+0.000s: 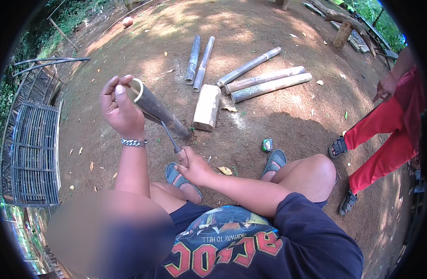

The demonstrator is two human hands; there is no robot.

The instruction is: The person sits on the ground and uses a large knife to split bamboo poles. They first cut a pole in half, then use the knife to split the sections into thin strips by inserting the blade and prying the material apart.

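Note:
My left hand (122,109), with a chain bracelet at its wrist, grips the upper open end of a dark bamboo tube (158,108). The tube leans, its hollow mouth toward my fingers and its lower end near the ground. My right hand (194,166) is closed round the wooden handle of a tool with a narrow dark metal blade (169,135), seen nearly edge-on. The blade's tip meets or overlaps the tube's side; I cannot tell whether it cuts in. Just beyond the tube's lower end lies a pale squared wood block (207,107).
Several bamboo lengths lie beyond the block, among them a thick one (271,88) and a slim one (204,64). A small green-and-white packet (267,145) is by my right sandal (275,161). A person in red trousers (376,139) stands at right. A slatted bamboo bench (34,149) is at left.

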